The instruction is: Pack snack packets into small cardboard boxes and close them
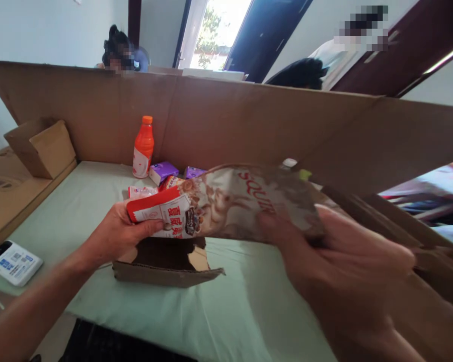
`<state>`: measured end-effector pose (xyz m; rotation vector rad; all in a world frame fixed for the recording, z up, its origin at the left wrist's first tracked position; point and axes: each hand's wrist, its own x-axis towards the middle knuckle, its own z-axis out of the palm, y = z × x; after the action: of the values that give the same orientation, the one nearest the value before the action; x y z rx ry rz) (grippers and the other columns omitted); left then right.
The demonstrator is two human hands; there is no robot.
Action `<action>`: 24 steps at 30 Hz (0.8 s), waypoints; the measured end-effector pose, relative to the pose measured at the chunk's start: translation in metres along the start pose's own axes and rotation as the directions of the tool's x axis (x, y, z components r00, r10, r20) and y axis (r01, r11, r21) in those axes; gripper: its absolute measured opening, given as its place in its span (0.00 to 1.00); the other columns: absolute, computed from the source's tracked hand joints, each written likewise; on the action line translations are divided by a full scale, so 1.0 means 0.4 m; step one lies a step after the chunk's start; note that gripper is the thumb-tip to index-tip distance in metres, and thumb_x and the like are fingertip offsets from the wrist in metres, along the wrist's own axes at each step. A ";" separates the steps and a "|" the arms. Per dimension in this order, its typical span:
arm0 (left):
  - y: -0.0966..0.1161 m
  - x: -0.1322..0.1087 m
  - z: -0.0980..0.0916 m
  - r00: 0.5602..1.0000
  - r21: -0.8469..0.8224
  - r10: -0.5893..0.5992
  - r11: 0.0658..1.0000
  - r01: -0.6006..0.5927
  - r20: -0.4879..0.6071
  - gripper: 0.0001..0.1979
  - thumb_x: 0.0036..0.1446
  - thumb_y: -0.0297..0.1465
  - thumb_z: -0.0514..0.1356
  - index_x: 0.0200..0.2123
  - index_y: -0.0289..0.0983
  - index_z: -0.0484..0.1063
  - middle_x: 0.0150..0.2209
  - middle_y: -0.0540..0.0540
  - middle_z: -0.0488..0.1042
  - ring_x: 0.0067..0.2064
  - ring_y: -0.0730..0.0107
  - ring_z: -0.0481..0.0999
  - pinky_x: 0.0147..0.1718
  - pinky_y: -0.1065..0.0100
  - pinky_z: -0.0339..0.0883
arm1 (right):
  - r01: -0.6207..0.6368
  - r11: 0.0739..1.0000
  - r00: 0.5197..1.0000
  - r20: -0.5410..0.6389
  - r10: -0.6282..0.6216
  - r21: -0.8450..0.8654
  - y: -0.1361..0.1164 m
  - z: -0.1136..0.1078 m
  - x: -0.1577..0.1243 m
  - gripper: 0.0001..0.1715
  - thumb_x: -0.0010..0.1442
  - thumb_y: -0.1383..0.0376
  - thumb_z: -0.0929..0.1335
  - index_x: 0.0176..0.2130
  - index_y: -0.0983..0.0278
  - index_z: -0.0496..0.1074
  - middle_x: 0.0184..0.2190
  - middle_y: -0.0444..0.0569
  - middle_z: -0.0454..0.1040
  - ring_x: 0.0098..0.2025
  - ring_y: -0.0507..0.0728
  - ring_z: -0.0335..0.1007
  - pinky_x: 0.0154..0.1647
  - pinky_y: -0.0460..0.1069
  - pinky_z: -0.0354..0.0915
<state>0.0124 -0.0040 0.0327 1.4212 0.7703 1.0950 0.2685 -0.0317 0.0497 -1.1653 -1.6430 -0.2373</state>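
Observation:
A long snack bag (222,201), brown and cream with a red-and-white end and squirrel pictures, is stretched level between my two hands. My left hand (123,229) pinches its red-and-white end, thumb on the front. At the other end my right hand (332,256), smeared a little by motion, grips the bag with the thumb across its face. Below the bag on the green cloth (249,301) sits a small open cardboard box (166,276), its upper part partly hidden. Just behind the bag are a pink-and-white packet (140,191) and a red-and-yellow packet (169,182), both partly covered.
An orange bottle (143,146) and two purple boxes (163,172) stand near the tall cardboard partition (226,120). A white cap (289,163) shows behind the bag. Left are a phone-like device (17,264) and a cardboard box (45,148); cardboard flaps rise at right. People are beyond the partition.

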 end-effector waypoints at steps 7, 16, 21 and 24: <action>-0.051 0.046 -0.045 0.984 0.206 -0.089 0.977 0.056 0.154 0.12 0.53 0.35 0.69 0.42 0.39 0.82 0.42 0.46 0.85 0.45 0.59 0.84 0.47 0.60 0.77 | 0.092 0.995 0.992 0.087 -0.095 0.035 -0.026 -0.030 -0.023 0.10 0.64 0.64 0.71 0.41 0.47 0.81 0.35 0.40 0.83 0.31 0.60 0.81 0.29 0.52 0.74; -0.032 0.010 -0.099 0.957 0.934 -0.124 0.283 -0.219 0.262 0.20 0.57 0.49 0.64 0.38 0.38 0.83 0.33 0.40 0.81 0.38 0.51 0.79 0.42 0.55 0.70 | 0.123 0.990 0.965 0.224 -0.135 0.069 0.039 0.013 -0.026 0.09 0.68 0.66 0.68 0.35 0.60 0.77 0.31 0.45 0.82 0.29 0.54 0.79 0.32 0.46 0.73; -0.037 -0.058 -0.115 0.980 0.979 0.083 0.077 -0.188 0.182 0.18 0.55 0.44 0.67 0.39 0.34 0.81 0.44 0.34 0.78 0.49 0.42 0.74 0.50 0.43 0.69 | 0.213 0.975 0.939 0.264 -0.221 0.060 0.056 0.044 -0.030 0.10 0.68 0.67 0.66 0.34 0.61 0.75 0.30 0.46 0.81 0.28 0.54 0.77 0.31 0.45 0.71; -0.047 -0.106 -0.128 0.972 0.992 0.200 -0.023 -0.122 0.124 0.11 0.56 0.36 0.66 0.35 0.33 0.80 0.55 0.28 0.71 0.58 0.36 0.69 0.55 0.39 0.67 | 0.191 0.980 0.936 0.289 -0.201 0.061 0.060 0.047 -0.029 0.10 0.67 0.68 0.66 0.34 0.61 0.75 0.27 0.45 0.79 0.25 0.53 0.73 0.28 0.45 0.68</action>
<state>-0.0478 -0.0209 0.0031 2.8200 1.6827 0.5863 0.2748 -0.0139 0.0232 -1.0489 -2.0223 -0.1676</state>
